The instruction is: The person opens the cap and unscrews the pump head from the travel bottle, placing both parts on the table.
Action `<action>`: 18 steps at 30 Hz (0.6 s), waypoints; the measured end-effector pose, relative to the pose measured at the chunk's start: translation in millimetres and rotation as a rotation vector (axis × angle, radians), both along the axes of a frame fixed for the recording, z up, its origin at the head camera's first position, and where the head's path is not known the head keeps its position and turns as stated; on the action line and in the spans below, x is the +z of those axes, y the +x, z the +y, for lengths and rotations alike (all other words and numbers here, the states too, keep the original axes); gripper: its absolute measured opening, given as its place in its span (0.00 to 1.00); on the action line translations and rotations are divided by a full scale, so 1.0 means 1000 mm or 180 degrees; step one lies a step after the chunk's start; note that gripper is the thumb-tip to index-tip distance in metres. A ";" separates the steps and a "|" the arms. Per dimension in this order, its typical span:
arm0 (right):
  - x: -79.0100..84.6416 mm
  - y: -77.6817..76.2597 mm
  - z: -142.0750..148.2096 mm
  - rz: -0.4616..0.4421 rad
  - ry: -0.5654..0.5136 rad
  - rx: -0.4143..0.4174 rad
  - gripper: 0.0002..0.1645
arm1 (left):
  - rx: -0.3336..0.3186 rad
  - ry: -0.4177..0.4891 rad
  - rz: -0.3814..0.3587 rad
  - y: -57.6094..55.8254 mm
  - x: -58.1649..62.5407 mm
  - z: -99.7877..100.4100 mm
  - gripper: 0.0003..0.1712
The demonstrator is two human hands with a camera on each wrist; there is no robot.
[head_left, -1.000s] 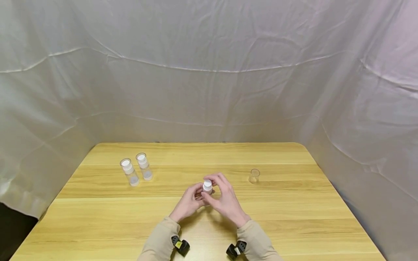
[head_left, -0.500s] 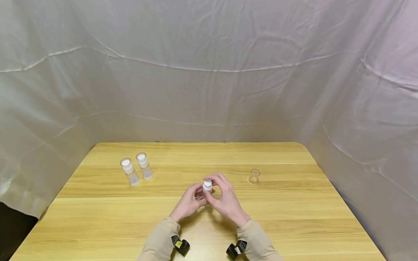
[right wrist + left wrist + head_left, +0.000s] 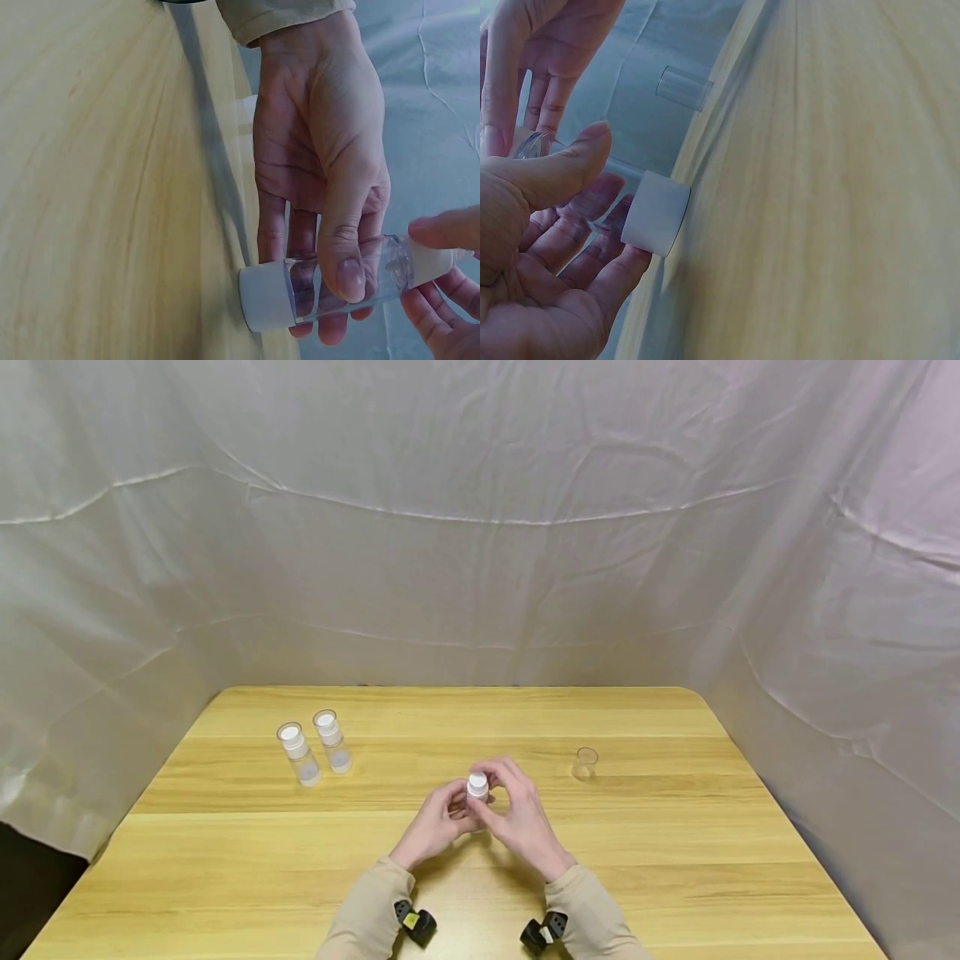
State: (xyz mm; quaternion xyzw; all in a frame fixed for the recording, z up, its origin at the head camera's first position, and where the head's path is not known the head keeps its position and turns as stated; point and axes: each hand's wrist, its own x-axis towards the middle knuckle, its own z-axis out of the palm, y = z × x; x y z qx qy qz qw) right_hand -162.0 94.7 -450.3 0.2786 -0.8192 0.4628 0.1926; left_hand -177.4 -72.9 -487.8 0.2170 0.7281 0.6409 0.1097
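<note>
Both hands hold a clear pump bottle [image 3: 477,787] with a white top and white base, upright close over the table in front of the person. Low down, my left hand [image 3: 433,825] grips its clear body, thumb across the front in the right wrist view. The white base [image 3: 268,296] sticks out below those fingers. Around the white collar [image 3: 429,261], my right hand [image 3: 517,818] pinches with thumb and fingers. In the left wrist view, the right hand [image 3: 570,45] reaches in from the top, partly hiding the bottle's upper end.
Two similar bottles with clear caps over white tops, a nearer bottle [image 3: 300,756] and a farther bottle [image 3: 332,742], stand at the back left. A loose clear cap [image 3: 585,765] stands right of the hands on the wooden table [image 3: 712,860]. Grey curtains [image 3: 480,568] enclose the table.
The right thumb has shifted slightly rightward along the bottle's white top. The bottle, the left hand and the things on the table stay practically where they were.
</note>
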 end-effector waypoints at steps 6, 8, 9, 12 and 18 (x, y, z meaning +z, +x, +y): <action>0.000 0.000 0.002 -0.0159 0.0037 0.0119 0.26 | -0.0024 0.0011 0.0007 0.000 0.000 -0.001 0.27; 0.000 0.000 0.002 -0.0182 0.0038 0.0103 0.28 | -0.0045 0.0050 -0.0007 0.000 0.000 0.000 0.27; 0.000 0.000 0.002 -0.0184 0.0039 0.0079 0.29 | -0.0052 0.0068 -0.0015 0.000 0.000 0.000 0.27; 0.000 0.001 0.000 -0.0146 0.0038 -0.0013 0.30 | -0.0058 0.0090 -0.0025 0.000 0.000 0.000 0.27; 0.001 0.000 -0.001 -0.0033 0.0082 -0.0028 0.26 | -0.0024 0.0036 -0.0024 0.000 0.000 0.000 0.27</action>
